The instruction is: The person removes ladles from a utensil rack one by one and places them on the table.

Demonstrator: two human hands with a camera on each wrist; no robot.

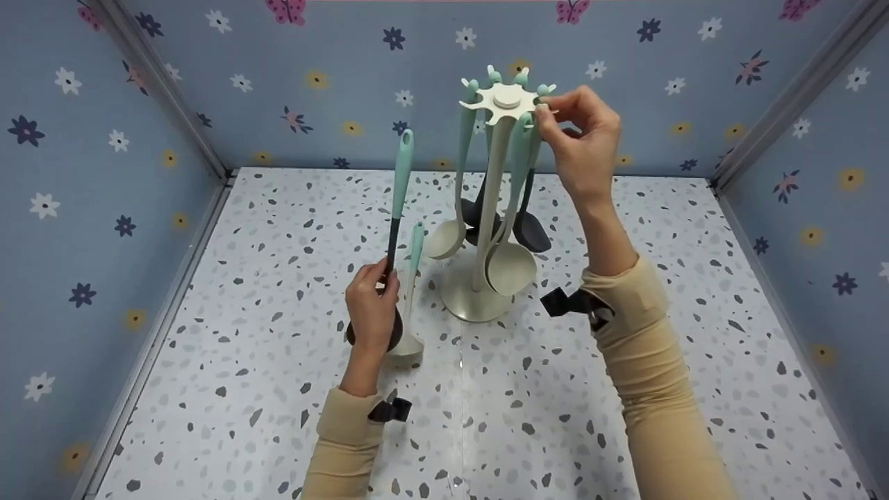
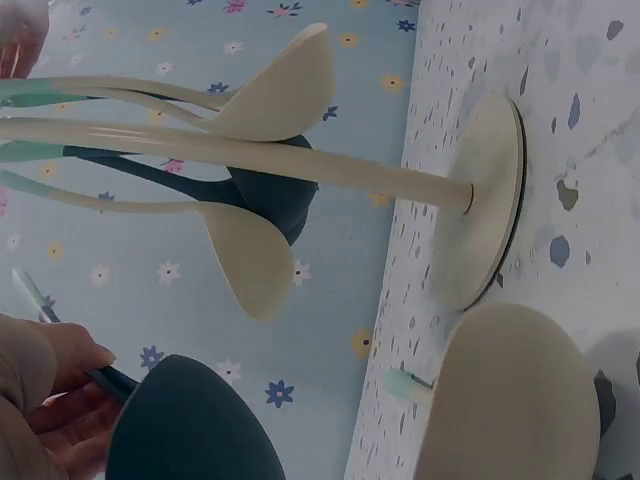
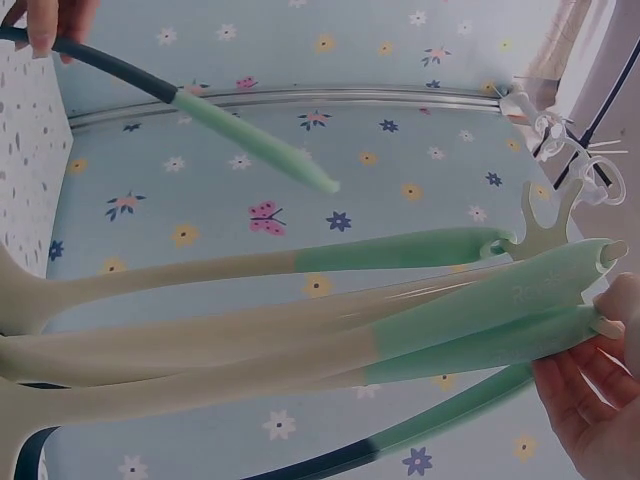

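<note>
My left hand pinches the dark neck of a cooking spoon with a mint handle, held tilted up. Its rounded dark head shows large in the left wrist view. At the top of a cream utensil stand, my right hand pinches the hook end of a mint-handled utensil with a cream neck; its head cannot be told apart. A cream ladle hangs at the front of the stand. Beside my left hand a cream-headed utensil rests on the table, partly hidden.
Other utensils hang round the stand, among them a cream spoon and a dark turner. The stand's round base sits on the speckled tabletop. Patterned blue panels enclose the back and sides.
</note>
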